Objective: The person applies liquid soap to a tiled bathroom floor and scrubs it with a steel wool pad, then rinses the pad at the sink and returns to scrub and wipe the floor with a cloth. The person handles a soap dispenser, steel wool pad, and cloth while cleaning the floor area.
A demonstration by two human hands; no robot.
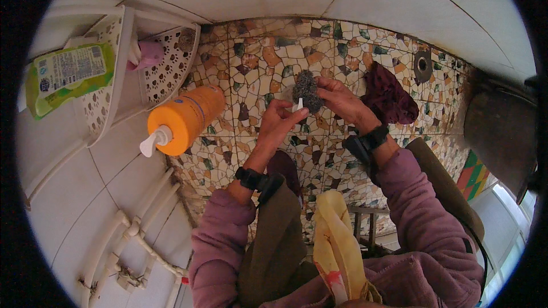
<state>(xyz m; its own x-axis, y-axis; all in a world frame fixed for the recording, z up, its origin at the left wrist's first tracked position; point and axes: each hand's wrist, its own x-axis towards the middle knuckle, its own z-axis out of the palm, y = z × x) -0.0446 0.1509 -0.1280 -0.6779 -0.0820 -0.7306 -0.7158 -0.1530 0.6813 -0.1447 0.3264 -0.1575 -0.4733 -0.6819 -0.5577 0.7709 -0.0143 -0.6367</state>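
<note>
Both my hands are close together above the mosaic-patterned tile floor (252, 68). My right hand (340, 98) pinches a grey steel wool scrubber (306, 87) from its right side. Against the scrubber's lower left edge is a small white plastic piece (299, 104), held between the thumb and fingers of my left hand (280, 117). Something pale and translucent shows just above my left fingers, too blurred to name. A crumpled dark red cloth (391, 96) lies on the floor to the right of my right hand.
An orange pump bottle (188, 115) stands at the left, below corner shelves (169, 62) with paw-print cutouts. The upper shelf bears a green soft pack (72, 77) with writing. A floor drain (423, 65) sits near the wall, and pipes (145, 244) run at lower left. Yellow material (336, 231) hangs before my lap.
</note>
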